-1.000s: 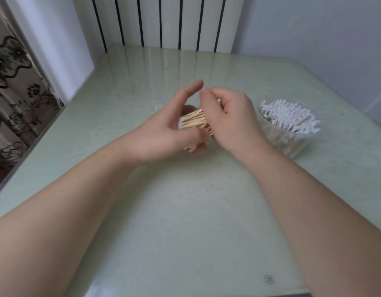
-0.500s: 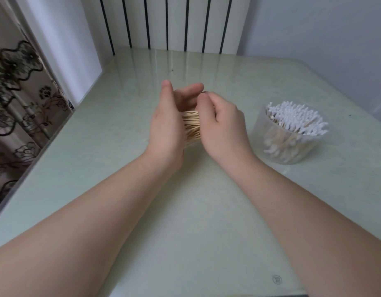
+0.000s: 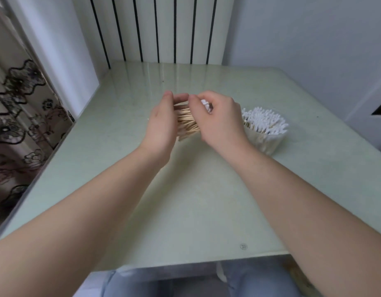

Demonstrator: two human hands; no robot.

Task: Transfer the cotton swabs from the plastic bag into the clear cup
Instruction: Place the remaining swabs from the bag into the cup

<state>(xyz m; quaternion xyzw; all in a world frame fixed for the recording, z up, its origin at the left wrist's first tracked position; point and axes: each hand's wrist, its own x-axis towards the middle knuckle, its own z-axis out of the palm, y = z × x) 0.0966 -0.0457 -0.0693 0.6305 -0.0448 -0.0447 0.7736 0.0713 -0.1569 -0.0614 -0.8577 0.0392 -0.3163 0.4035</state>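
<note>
Surface: pale green glossy table (image 3: 185, 211), with a white radiator (image 3: 155, 28) with dark gaps at its far edge and a floral curtain (image 3: 18, 108) along its left side.
Bundle: you hold a thick bundle of cotton swabs (image 3: 186, 123) with wooden sticks, above the table's middle and a little to the far side.
Long axis: the sticks run roughly left to right. They fan slightly, with the lower ones sloping down toward the near left.
Ends: the white tips (image 3: 204, 102) of the right end peek out at your right hand. The left end is hidden behind your left hand.
Left hand: your left hand (image 3: 161, 125) stands on edge against the bundle's left end, fingers gently curved over its top. The thumb is out of sight.
Right hand: your right hand (image 3: 221, 121) is curled round the right end, thumb and fingers closed on the sticks.
Between the hands: the bundle spans the gap, and both hands touch it. Your fingertips nearly meet above it.
Clear cup: the clear cup (image 3: 264, 142) stands on the table just right of your right hand, apart from the bundle.
Cup contents: it is packed with standing swabs (image 3: 264, 118), white tips up.
Plastic bag: you cannot make it out around the bundle.
Near edge: your blue trousers (image 3: 249, 284) show below the table.
</note>
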